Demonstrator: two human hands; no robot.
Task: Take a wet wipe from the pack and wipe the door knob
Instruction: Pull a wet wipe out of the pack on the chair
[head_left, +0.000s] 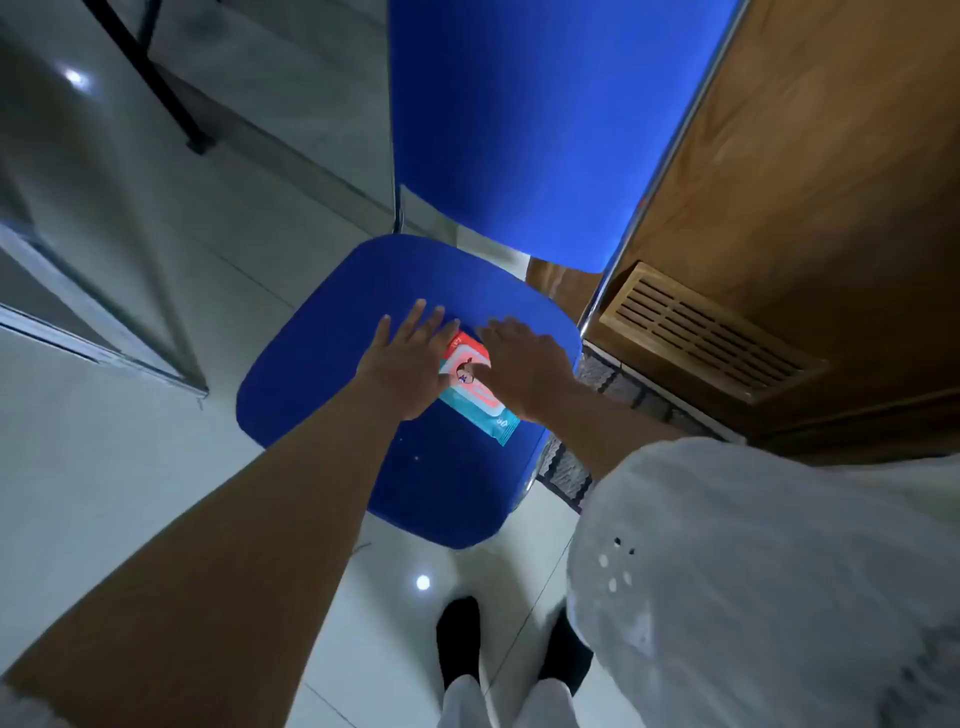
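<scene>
The left hand lies flat on the chair seat, fingers spread, its edge and palm resting against the left side of the pack — a steadying press, not a grip on anything. The pack lies near the middle of the seat, its teal end pointing toward the person and its red label panel partly hidden between the 2 hands. The right hand comes over the pack from the right, fingers curled down at the label; whether its grip is pinching the flap or only touching it I cannot tell, since the fingertips are hidden behind the hand itself.

No wipe is out, so the step in hand looks like opening the flap.

Risks from here:
- The pack is light and the seat is smooth plastic — if the left hand eases off as the right peels, the whole pack will likely lift or skid rather than open.
- A pull too hard on the flap could tear it or drag out several wipes at once.
- A nudge rightward could send the pack off the seat edge to the floor.

The door stands at the right; its knob is not in view.
</scene>
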